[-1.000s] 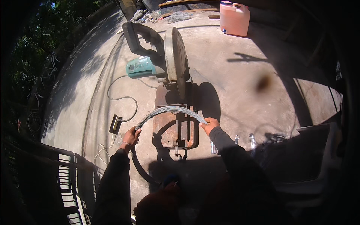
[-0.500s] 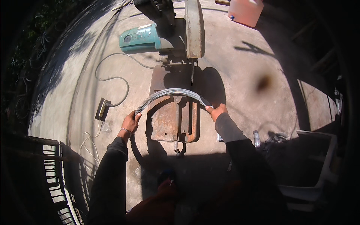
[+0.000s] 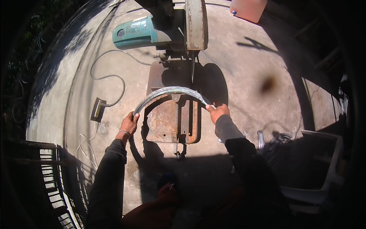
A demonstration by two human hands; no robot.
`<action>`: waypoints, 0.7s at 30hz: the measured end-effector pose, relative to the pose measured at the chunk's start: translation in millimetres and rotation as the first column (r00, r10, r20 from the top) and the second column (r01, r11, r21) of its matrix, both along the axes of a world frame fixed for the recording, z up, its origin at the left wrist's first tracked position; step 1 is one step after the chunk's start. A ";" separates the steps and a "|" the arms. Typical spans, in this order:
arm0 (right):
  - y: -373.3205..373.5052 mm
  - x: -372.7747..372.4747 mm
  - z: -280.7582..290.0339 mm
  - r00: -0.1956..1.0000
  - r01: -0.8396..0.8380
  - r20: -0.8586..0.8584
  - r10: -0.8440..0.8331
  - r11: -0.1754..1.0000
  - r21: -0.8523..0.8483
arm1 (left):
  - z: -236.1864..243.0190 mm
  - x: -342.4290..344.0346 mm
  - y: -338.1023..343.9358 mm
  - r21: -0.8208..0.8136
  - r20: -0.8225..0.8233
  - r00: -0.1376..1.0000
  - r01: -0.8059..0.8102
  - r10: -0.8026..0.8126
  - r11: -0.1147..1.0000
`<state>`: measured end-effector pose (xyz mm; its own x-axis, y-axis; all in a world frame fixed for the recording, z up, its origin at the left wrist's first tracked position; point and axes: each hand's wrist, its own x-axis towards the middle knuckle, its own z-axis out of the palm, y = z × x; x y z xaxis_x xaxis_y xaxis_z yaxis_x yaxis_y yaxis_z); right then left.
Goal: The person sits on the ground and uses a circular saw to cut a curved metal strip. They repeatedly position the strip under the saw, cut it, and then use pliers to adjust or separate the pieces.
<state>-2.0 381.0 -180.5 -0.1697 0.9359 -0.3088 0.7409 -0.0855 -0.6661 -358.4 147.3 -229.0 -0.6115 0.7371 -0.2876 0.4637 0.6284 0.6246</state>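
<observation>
A curved bundle of silvery metal wire [image 3: 173, 90] arches above the base of a chop saw. My left hand [image 3: 129, 125] is closed round its left end, and my right hand [image 3: 218, 113] grips the right end. Below the arch lies the saw's rusty base plate [image 3: 162, 124] with its vise screw. The cutting disc [image 3: 193, 70] hangs beyond the bundle under a worn metal guard [image 3: 196, 26]. A teal motor housing [image 3: 133, 33] sticks out to the left of the saw.
A grey cord runs from the saw to a power strip [image 3: 98, 109] on the left. Short wire bundles [image 3: 260, 141] lie on the concrete at right, near a white plastic chair [image 3: 331, 164]. A pinkish jerrycan [image 3: 249, 9] stands at far right; a metal grating [image 3: 53, 183] is at lower left.
The view has shifted slightly, so the saw appears a little farther left and higher. Both hands keep their hold on the wire bundle, which stays above the base.
</observation>
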 end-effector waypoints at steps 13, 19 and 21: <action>2.8 7.7 -39.9 0.981 -0.162 0.095 0.168 0.985 -0.061 | 19.8 12.4 12.1 -0.135 -0.162 0.973 0.141 -0.162 0.981; 4.4 3.7 -53.8 0.991 -0.135 0.030 0.132 0.978 0.157 | 2.4 17.8 4.1 -0.055 -0.190 0.973 0.123 -0.131 0.991; 8.3 7.0 -57.0 0.987 -0.157 0.049 0.152 0.980 0.124 | -0.9 20.8 5.3 -0.023 -0.182 0.976 0.116 -0.119 0.993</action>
